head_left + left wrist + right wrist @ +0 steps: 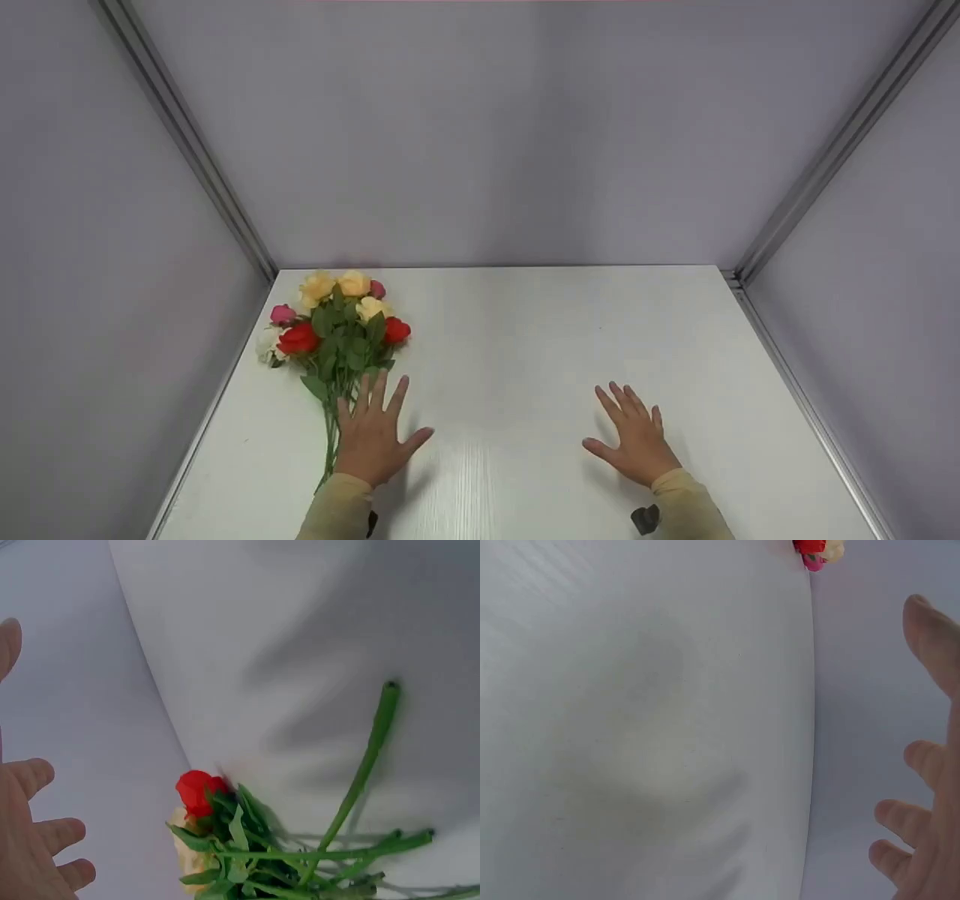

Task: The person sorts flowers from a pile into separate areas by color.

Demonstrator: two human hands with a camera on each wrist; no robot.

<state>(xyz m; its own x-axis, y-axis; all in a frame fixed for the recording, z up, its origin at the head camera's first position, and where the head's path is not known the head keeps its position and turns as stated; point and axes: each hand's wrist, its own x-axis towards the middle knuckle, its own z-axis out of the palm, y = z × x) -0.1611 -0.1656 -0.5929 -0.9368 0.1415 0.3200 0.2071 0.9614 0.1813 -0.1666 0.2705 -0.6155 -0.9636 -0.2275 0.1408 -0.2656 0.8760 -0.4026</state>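
A bunch of flowers point(345, 337) with red, yellow, white and pink heads lies on the left part of the white table, stems toward the person. My left hand point(373, 442) is spread above the table and covers part of the stems in the head view. The left wrist view shows the cut stem ends point(386, 701) and a red bloom point(199, 791), apart from the fingers. Over the table's right half, my right hand point(634, 442) is spread with nothing in it. In the right wrist view its fingers point(904, 821) cast shadows on the tabletop.
The white table point(510, 360) is enclosed by a grey back panel point(450, 135) and side panels point(90, 300). Metal frame posts point(840, 142) stand at the corners. A dark patch point(646, 518) shows at the right cuff.
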